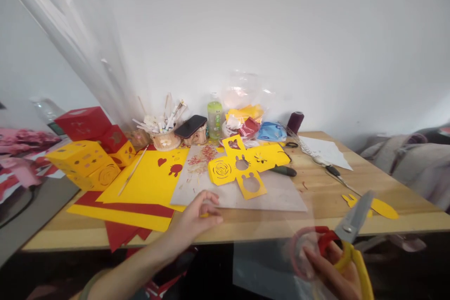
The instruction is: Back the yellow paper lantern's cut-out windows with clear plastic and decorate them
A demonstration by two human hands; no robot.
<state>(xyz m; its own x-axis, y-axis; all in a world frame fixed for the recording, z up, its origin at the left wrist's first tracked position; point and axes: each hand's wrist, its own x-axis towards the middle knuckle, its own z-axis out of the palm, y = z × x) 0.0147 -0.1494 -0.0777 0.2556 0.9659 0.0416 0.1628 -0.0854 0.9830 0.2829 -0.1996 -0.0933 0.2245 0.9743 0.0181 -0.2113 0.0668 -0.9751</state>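
My right hand [332, 267] grips a pair of scissors [351, 225] with one red and one yellow handle, below the table's front edge. The blades point up and look closed together. My left hand [200, 215] is at the table edge with loosely curled fingers, the thumb apart from them. A small bit of yellow shows between its fingers; whether it touches them I cannot tell. Just beyond lies a yellow cross-shaped paper cutout [242, 164] with rose, rabbit, bear and flower openings. It rests on a pale grey board [274, 199] strewn with red and yellow scraps.
Yellow sheets [140, 180] and red paper lie left, beside red [84, 122] and yellow [79, 159] paper boxes. Behind are a pen basket [167, 140], phone [191, 125], green bottle [214, 117] and purple thread spool [295, 122]. Yellow pieces [385, 208] lie right.
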